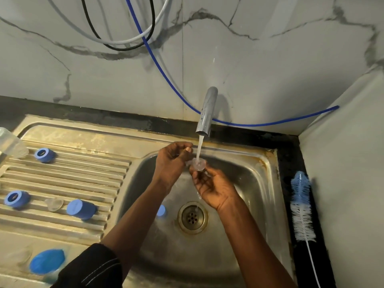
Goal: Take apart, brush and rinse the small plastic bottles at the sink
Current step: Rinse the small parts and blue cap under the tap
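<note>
Clear piece (pixel 197 164) under tap (pixel 206 111), right hand (pixel 215 189) pinching — left hand (pixel 172 161) beside

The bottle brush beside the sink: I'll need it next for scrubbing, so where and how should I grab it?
Probably pinch the thin white handle below the bristles of the bottle brush, coming from above on the sink side: it lies flat along the right wall, handle end nearest you, bristle head pointing away.
</note>
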